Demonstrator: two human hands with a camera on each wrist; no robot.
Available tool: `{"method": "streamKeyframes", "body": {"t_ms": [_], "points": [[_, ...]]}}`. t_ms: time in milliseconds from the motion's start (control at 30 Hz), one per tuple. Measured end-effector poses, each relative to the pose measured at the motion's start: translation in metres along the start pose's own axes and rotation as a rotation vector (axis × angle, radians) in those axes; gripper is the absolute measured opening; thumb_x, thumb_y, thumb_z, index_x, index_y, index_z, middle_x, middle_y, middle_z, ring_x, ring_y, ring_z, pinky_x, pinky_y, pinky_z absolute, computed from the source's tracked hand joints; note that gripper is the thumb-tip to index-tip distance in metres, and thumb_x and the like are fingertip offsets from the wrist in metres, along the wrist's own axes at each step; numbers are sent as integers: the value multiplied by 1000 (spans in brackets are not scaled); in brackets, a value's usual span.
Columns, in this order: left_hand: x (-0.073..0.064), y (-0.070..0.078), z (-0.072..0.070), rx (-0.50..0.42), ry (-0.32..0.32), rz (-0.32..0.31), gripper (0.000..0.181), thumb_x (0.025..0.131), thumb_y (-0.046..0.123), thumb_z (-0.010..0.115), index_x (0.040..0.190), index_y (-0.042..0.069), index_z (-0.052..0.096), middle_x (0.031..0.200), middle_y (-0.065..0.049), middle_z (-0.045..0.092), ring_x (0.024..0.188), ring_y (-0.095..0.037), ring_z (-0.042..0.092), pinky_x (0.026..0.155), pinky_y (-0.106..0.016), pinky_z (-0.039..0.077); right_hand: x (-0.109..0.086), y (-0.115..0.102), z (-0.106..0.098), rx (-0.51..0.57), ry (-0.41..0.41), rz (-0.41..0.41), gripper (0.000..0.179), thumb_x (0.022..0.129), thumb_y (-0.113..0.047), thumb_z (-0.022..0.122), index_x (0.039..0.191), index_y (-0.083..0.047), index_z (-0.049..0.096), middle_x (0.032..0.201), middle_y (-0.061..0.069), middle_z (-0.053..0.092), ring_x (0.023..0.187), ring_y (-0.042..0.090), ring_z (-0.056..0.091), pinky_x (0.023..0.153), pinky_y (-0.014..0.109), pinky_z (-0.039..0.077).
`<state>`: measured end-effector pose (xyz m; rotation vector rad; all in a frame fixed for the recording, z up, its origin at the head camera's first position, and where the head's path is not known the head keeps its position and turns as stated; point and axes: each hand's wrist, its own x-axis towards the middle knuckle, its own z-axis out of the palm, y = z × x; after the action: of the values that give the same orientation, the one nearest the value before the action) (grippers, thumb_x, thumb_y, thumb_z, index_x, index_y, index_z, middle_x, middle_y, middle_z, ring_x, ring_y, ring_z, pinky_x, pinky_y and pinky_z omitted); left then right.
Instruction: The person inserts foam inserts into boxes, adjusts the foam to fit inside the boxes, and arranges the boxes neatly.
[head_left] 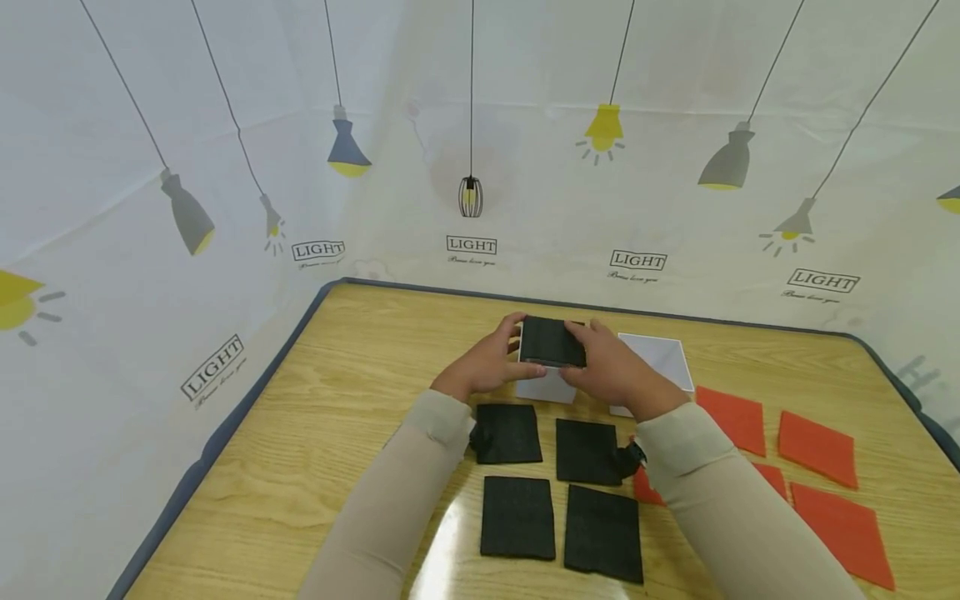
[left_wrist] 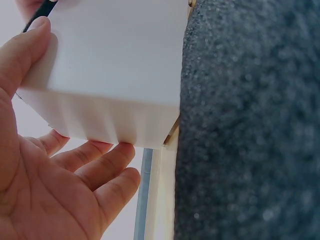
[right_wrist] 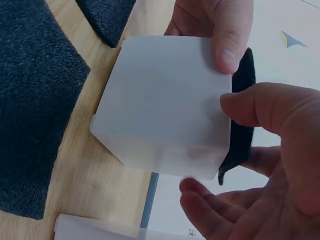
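Note:
A white box (head_left: pixel 546 390) stands between both hands on the wooden table, with a black felt square (head_left: pixel 551 340) over its top. My left hand (head_left: pixel 487 360) grips the box from the left, its thumb on the front face and fingers along the side; the left wrist view shows that box (left_wrist: pixel 115 55) close up. My right hand (head_left: pixel 609 367) holds the felt at the right part of the top. In the right wrist view its thumb (right_wrist: pixel 250 104) touches the box's upper front edge, and the felt (right_wrist: pixel 243 120) sticks out past the edges.
Several black squares (head_left: pixel 517 517) lie in front of the box. Red squares (head_left: pixel 816 448) are spread at the right. Partly behind the right forearm stands another white box (head_left: pixel 656 358). A white curtain (head_left: pixel 540 250) printed with lamps rises along the table's back edge.

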<state>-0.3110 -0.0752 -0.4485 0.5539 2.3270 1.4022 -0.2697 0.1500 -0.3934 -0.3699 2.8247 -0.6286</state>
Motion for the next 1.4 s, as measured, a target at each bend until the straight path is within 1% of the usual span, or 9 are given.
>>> {"method": "streamKeyframes", "body": {"t_ms": [200, 267, 333, 433, 567, 767, 967, 1167, 1400], "points": [[2, -2, 0, 3, 2, 6, 109, 93, 39, 83, 171, 21, 8, 174, -12, 23, 159, -32, 29, 123, -52, 36, -9, -4, 2, -49, 32, -7, 85, 100, -34, 71, 168, -9, 27, 163, 31, 30, 138, 47, 51, 111, 62, 45], [2, -2, 0, 6, 3, 7, 109, 93, 39, 83, 171, 21, 8, 174, -12, 24, 159, -32, 30, 123, -52, 36, -13, -6, 3, -68, 49, -13, 85, 99, -33, 72, 168, -10, 28, 165, 28, 29, 141, 46, 49, 113, 62, 45], [2, -2, 0, 8, 3, 7, 109, 93, 40, 83, 171, 22, 8, 174, -11, 24, 159, -32, 30, 123, -52, 36, -19, -9, 4, -93, 56, -35, 86, 98, -31, 73, 168, -9, 28, 168, 27, 26, 146, 46, 44, 114, 62, 44], [1, -2, 0, 12, 3, 6, 108, 93, 40, 82, 171, 23, 8, 174, -11, 24, 159, -31, 30, 123, -52, 36, -26, -13, 6, -134, 44, -75, 87, 96, -28, 74, 167, -7, 28, 173, 26, 17, 157, 47, 25, 116, 63, 40], [0, -2, 0, 22, 4, 4, 108, 94, 42, 82, 171, 23, 8, 174, -11, 23, 159, -31, 30, 123, -52, 37, -30, -14, 10, -181, 14, -127, 87, 96, -26, 74, 166, -4, 28, 174, 25, 16, 160, 47, 14, 118, 64, 37], [0, -2, 0, 35, 4, 5, 109, 93, 43, 81, 171, 23, 8, 174, -11, 23, 159, -31, 30, 123, -53, 36, -29, -16, 15, -231, 5, -165, 87, 95, -25, 77, 164, 0, 31, 173, 24, 20, 160, 45, 16, 120, 62, 35], [1, -2, 0, 44, 5, 23, 108, 93, 42, 82, 170, 21, 9, 173, -11, 27, 158, -32, 32, 123, -52, 36, -28, -15, 18, -272, 26, -177, 88, 93, -25, 79, 163, 2, 33, 172, 24, 25, 160, 44, 21, 122, 60, 33], [3, -2, 1, 38, 7, 19, 110, 92, 41, 83, 170, 19, 9, 174, -11, 25, 158, -32, 32, 123, -52, 35, -27, -15, 21, -307, 47, -211, 90, 92, -27, 81, 163, 3, 34, 171, 25, 27, 159, 43, 23, 122, 63, 30], [2, -3, 0, 44, 3, 22, 111, 92, 43, 83, 171, 19, 8, 175, -12, 22, 159, -32, 31, 123, -53, 36, -27, -18, 24, -321, 87, -292, 91, 91, -25, 80, 163, 1, 33, 171, 20, 29, 160, 39, 25, 123, 66, 27]]}}
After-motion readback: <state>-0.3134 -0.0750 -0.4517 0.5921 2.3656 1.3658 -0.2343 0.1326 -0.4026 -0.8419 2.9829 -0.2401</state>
